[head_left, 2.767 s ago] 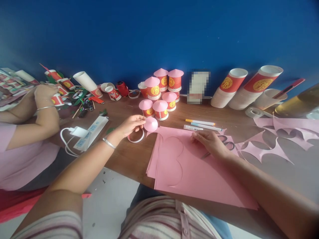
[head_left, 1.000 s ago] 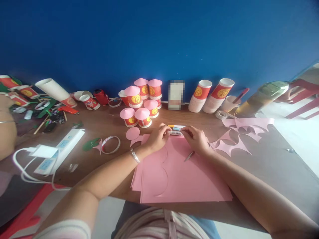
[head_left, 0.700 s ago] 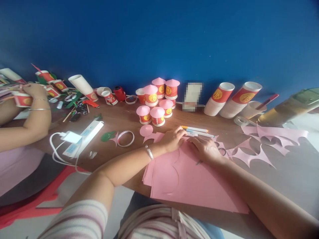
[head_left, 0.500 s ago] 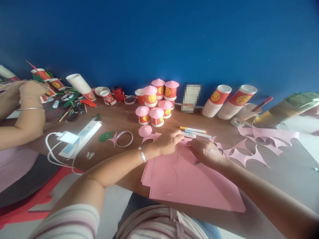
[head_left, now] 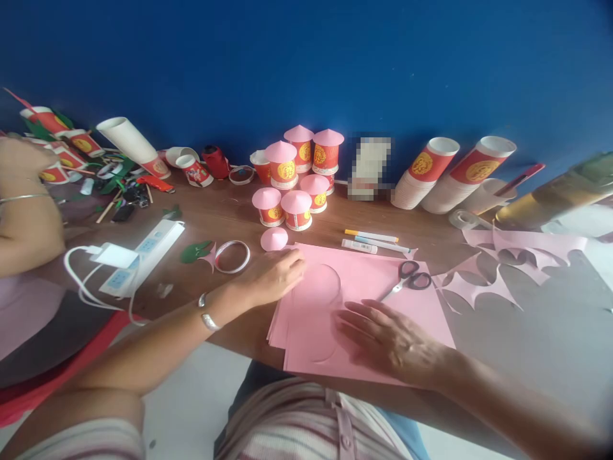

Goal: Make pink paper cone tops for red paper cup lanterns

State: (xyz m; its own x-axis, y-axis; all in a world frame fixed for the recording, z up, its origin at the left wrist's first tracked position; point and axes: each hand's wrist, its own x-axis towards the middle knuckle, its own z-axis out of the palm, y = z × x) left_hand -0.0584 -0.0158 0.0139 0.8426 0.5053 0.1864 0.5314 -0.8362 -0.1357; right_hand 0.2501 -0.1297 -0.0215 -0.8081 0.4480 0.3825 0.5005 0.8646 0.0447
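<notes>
A stack of pink paper (head_left: 373, 268) lies before me, its sheets slightly uneven at the left. Curved pencil outlines mark the top sheet. My left hand (head_left: 275, 278) is at the upper left edge, fingers bent together and closed on the paper; its thumb is largely hidden. My right hand (head_left: 397, 342) lies palm down on the sheet, fingers stretched out, holding nothing. Black-handled scissors (head_left: 407, 279) rest on the paper just beyond it. Near my left fingers sits a small pink paper cone (head_left: 274, 239).
Red paper cups with pink cone roofs (head_left: 295, 207) stand behind. Markers (head_left: 371, 235) and a glue stick (head_left: 359, 246) border the paper. Pink offcuts (head_left: 479, 281) lie right, near leaning cup stacks (head_left: 426, 172). A power strip (head_left: 143, 255), tape roll (head_left: 232, 257) and a co-worker's arm (head_left: 29, 217) are left.
My left hand has moved left from the paper's top edge to its upper left edge. My right hand has come nearer and flattened on the sheet, uncovering the scissors and outlines.
</notes>
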